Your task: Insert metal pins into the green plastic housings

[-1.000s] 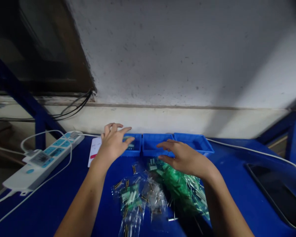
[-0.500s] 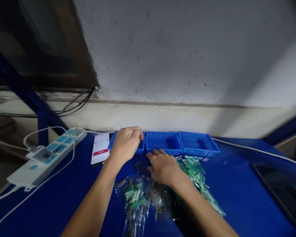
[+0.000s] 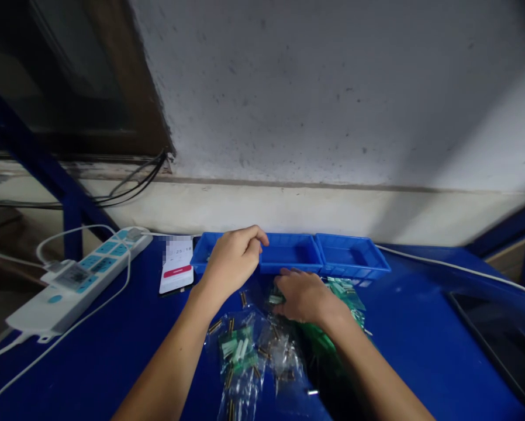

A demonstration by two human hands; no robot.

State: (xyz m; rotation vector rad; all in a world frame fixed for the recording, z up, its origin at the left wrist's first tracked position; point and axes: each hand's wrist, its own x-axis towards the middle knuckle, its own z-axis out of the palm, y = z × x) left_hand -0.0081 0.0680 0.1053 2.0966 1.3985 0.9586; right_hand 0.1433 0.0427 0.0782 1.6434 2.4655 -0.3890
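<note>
My left hand (image 3: 236, 254) hovers over the left blue bin (image 3: 207, 238) and the near side of the middle blue bin (image 3: 289, 269). Its fingers curl downward and inward; whatever is in them is hidden. Just in front of the middle bin, my right hand (image 3: 304, 297) is bent around a small green-and-white plastic packet (image 3: 275, 297), partly covered by the fingers. Under and beside the right wrist lies a pile of green packets (image 3: 348, 295). Clear bags (image 3: 245, 345) with brass-coloured pins and white pieces lie nearer me, below both hands.
At right of the row stands another blue bin (image 3: 352, 257). A phone (image 3: 178, 266) with a timer lies left of the bins, beside a white power strip (image 3: 78, 286) with cables. A dark tablet-like slab (image 3: 499, 345) lies at right. A wall rises behind the blue table (image 3: 420, 327).
My left hand has moved slightly right, toward the middle bin. My right hand has shifted a little right, and a green packet now shows at its fingers.
</note>
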